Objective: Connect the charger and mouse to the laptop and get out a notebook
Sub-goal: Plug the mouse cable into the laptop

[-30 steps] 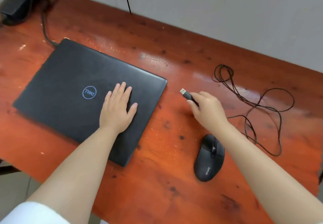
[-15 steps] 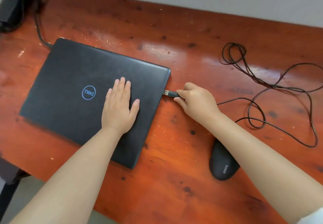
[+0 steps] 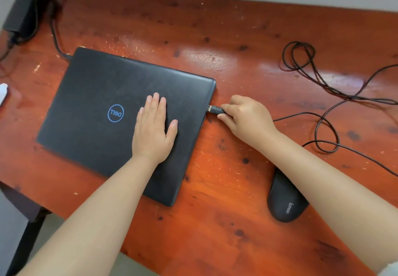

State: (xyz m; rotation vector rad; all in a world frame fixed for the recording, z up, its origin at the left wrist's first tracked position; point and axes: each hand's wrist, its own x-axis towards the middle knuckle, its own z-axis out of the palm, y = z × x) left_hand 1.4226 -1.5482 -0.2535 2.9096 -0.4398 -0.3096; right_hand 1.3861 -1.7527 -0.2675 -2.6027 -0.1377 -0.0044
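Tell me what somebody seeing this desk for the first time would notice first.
Probably the closed black Dell laptop in the middle of the reddish wooden desk, with the left hand flat on its lid. Just to its right, the right hand pinches a USB plug at the laptop's side edge. Its thin black cable loops loosely at far right, and the black mouse lies under the forearm.

Head view, steeply down onto desk (image 3: 237, 189)
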